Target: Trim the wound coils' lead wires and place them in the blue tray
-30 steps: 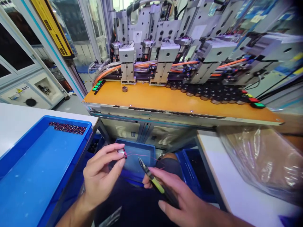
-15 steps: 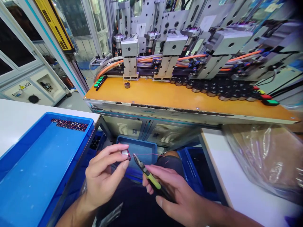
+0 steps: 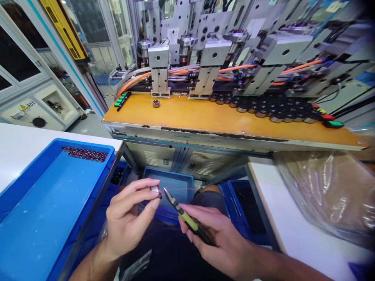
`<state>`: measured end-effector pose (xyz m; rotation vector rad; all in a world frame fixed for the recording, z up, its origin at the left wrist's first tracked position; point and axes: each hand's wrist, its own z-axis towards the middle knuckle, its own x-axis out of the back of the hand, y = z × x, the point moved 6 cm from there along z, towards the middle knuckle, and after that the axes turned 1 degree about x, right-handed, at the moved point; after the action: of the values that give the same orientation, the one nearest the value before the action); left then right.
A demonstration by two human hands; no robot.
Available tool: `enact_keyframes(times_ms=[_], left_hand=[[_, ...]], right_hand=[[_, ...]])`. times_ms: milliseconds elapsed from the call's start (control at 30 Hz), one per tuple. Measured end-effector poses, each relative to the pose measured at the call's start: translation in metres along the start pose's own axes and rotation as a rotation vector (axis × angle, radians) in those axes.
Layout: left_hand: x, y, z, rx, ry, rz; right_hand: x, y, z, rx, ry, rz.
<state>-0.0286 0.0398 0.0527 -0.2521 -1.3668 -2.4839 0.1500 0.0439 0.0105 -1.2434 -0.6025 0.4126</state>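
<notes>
Between thumb and fingertips, my left hand (image 3: pixel 129 218) pinches a small wound motor core (image 3: pixel 156 190), silvery on its side with red wire at its right face. My right hand (image 3: pixel 213 234) is wrapped round a pair of cutting pliers (image 3: pixel 187 220) with green and black handles. The pliers' tip points up and left, just right of the core and apart from it. A thin reddish wire (image 3: pixel 187 189) runs rightward behind the tip; whether it is joined to the core I cannot tell.
A blue tray (image 3: pixel 38 230) on the left table holds rows of similar small wound parts (image 3: pixel 88 154). Ahead, an orange-topped bench (image 3: pixel 187 113) carries machinery, one metal ring (image 3: pixel 156 104) and many black-topped cylinders (image 3: pixel 263 107). A plastic bag (image 3: pixel 328 187) lies right. Below sits another blue bin (image 3: pixel 184 181).
The pliers have shifted slightly left and up, and my right fingers have closed further on the handles. The wire has changed its curve. My left hand stays nearly still with the core.
</notes>
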Motion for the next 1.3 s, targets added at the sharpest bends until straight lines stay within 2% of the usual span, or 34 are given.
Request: enact_keyframes(times_ms=[200,400,600,733,1033,1300], left_hand=[[0.0,-0.006,-0.002,-0.038,-0.023,-0.039],[0.001,-0.006,-0.004,-0.097,0.02,-0.218],[-0.001,-0.001,-0.007,-0.157,0.044,-0.129],[-0.001,-0.002,-0.011,-0.16,0.026,-0.079],[0.002,-0.004,-0.015,-0.145,0.012,-0.057],[0.004,-0.005,-0.016,-0.132,0.019,-0.108]], right_hand=[[0.005,0.008,-0.005,-0.169,0.0,0.137],[0.01,0.001,-0.023,-0.069,0.002,0.145],[0.006,-0.002,-0.03,-0.049,-0.04,0.14],[0.004,-0.002,-0.03,-0.061,-0.056,0.145],[0.001,-0.007,-0.021,0.008,-0.043,0.17],[0.0,-0.013,-0.011,-0.075,-0.008,0.171]])
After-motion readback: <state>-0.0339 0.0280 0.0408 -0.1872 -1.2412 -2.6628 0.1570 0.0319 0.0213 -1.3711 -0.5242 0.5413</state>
